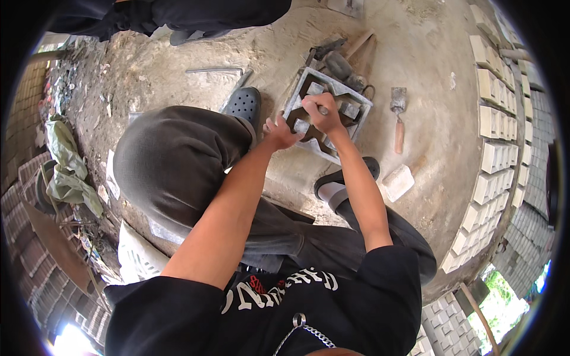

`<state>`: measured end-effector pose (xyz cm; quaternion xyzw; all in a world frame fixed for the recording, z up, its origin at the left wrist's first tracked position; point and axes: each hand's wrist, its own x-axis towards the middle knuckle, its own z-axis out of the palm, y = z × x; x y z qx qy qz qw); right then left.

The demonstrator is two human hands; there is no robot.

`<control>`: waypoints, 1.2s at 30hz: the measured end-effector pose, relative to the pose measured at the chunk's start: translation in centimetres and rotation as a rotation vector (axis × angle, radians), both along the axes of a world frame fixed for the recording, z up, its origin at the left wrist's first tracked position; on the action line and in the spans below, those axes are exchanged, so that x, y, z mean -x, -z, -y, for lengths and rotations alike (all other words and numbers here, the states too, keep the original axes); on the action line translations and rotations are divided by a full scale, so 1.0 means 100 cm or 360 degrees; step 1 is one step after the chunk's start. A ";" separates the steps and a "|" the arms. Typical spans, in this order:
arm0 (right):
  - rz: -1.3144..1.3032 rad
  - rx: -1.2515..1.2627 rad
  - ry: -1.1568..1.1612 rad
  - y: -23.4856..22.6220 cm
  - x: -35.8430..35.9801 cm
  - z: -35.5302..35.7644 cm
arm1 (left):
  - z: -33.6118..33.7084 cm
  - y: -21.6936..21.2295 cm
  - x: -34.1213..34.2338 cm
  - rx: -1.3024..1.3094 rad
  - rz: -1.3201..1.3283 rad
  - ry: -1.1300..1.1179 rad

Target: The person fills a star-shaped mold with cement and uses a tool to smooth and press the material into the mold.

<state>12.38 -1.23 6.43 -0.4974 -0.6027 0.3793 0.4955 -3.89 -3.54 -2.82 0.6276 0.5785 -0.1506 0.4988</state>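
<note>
A square grey metal mould (356, 98) sits on the ground between my feet, with several grey blocks (349, 110) set inside it and dark gaps around them. My left hand (281, 133) is at its near left corner, fingers bent over the rim and thumb on the inner side. Above the middle of the mould, my right hand (324, 113) is closed around a short grey tool with a rounded end. The tool's lower part is hidden under the hand. My shoes (244, 104) stand at the left and near right of the mould.
Tools with dark heads (338, 64) lie against the mould's far side. A trowel (399, 121) and a pale block (398, 182) lie to the right. Rows of cream blocks (497, 121) line the right edge. Another person's dark-clothed leg (219, 15) is at the upper left, near thin metal bars (215, 70).
</note>
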 end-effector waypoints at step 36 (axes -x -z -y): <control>-0.0420 0.0198 0.0361 0.017 -0.025 -0.001 | -0.004 0.011 0.001 0.0008 -0.0008 0.0027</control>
